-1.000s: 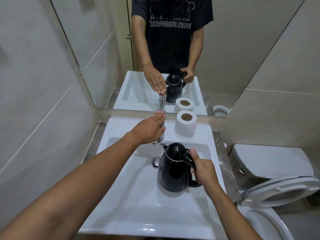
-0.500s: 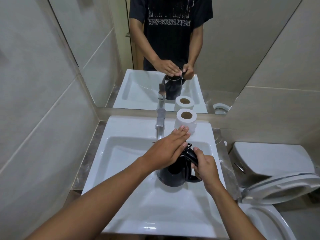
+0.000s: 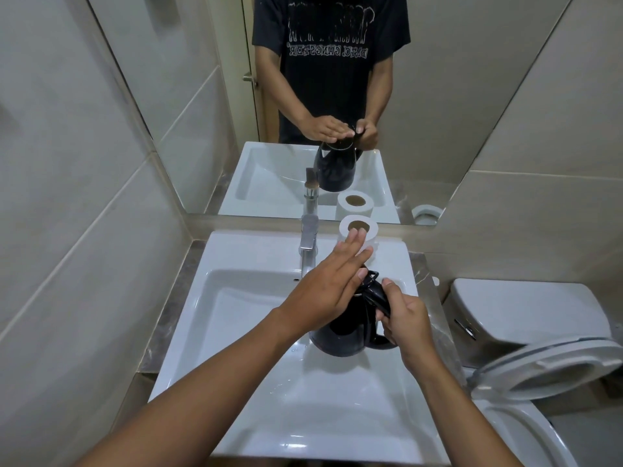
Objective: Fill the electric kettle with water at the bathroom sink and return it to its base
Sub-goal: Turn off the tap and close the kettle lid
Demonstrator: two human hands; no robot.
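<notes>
A black electric kettle (image 3: 347, 335) stands in the white sink basin (image 3: 242, 318), right of the chrome tap (image 3: 308, 244). My right hand (image 3: 406, 321) is closed around its black handle. My left hand (image 3: 332, 286) lies flat on top of the kettle with fingers stretched out, covering the lid. The lid itself is hidden under that palm. No water runs from the tap. The kettle's base is not in view.
A toilet paper roll (image 3: 362, 230) stands on the sink's back ledge beside the tap. A mirror (image 3: 337, 96) reflects the person and kettle. A white toilet (image 3: 526, 318) with raised seat sits close on the right. Tiled wall is on the left.
My left hand left the tap lever and came down flat on the kettle's top. The kettle shifted slightly toward me in the basin, still held by the right hand.
</notes>
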